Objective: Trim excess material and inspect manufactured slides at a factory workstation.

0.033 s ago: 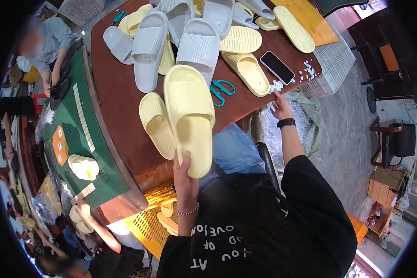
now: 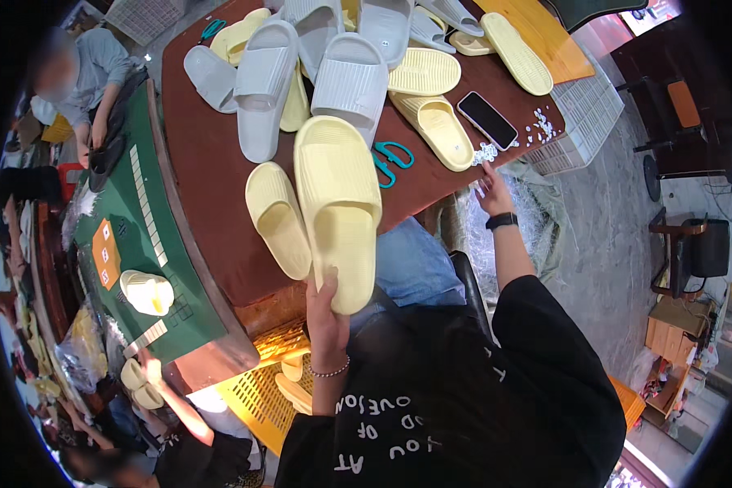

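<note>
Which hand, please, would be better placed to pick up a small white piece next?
Probably the right hand: it is close to the small white pieces, while the left hand holds a yellow slipper.

A table spans the frame's upper centre, bearing a slipper heap. At the heap's lower right lies a phone, small pieces right of that. Scissors lie below the heap, right of the slipper in the left hand. A bench stands left; a crate, upper right.
</note>
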Motion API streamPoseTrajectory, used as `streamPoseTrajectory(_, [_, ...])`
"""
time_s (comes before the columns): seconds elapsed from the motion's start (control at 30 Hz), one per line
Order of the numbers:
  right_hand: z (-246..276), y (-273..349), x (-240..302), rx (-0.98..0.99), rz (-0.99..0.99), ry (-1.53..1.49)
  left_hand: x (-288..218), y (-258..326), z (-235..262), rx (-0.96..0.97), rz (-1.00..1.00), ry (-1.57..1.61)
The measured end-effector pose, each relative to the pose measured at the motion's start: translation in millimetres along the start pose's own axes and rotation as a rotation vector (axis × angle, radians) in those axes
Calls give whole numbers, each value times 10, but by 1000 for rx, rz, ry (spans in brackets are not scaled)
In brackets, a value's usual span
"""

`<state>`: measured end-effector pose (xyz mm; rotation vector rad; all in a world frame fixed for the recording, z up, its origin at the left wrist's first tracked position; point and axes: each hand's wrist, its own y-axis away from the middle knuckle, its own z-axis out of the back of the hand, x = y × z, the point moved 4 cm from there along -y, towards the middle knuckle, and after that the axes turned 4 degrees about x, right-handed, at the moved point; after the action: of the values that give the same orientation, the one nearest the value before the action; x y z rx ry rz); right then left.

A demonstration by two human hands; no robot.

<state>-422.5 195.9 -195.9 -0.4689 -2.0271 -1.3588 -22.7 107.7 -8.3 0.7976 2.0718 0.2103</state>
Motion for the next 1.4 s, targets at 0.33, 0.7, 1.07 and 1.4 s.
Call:
streamPoseTrajectory(0.33, [-954,1539,-260,662,202,248,271,-49,323,232,315,-199])
streamPoseTrajectory(0.7, [-1220,1761,-427,451,159,236,-244,-409,1226,-639,-136,-1315])
streamPoseTrajectory(1.07, [-990,2453,-1237,587,-286,594,823,-619,1308,-198,-160,-640])
streamPoseTrajectory(1.4, [-2230,2177,-1218,952,-133,502,179,-740,1696,-344,-255,-214])
